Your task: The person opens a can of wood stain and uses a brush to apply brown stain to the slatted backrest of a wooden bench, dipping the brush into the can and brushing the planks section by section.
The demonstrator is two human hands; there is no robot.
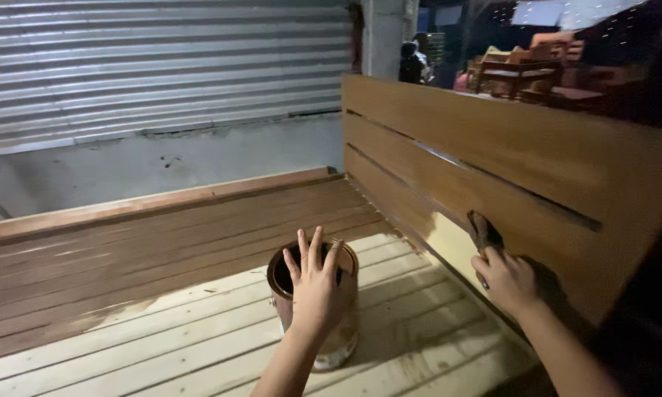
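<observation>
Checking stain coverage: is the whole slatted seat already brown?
No, the slatted seat is brown only at the far part; the near slats by the can are bare pale wood.

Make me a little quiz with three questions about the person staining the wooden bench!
1. True or false: the left hand rests on the rim of the open stain can.
2. What does the right hand press against the backrest? A) a roller B) a brush C) a hammer
3. Fill in: the seat slats nearest the camera are still pale and ____.

Key
1. True.
2. B, the brush lies against the lowest backrest board, beside a pale patch.
3. Unstained; the far slats are already brown.
</observation>
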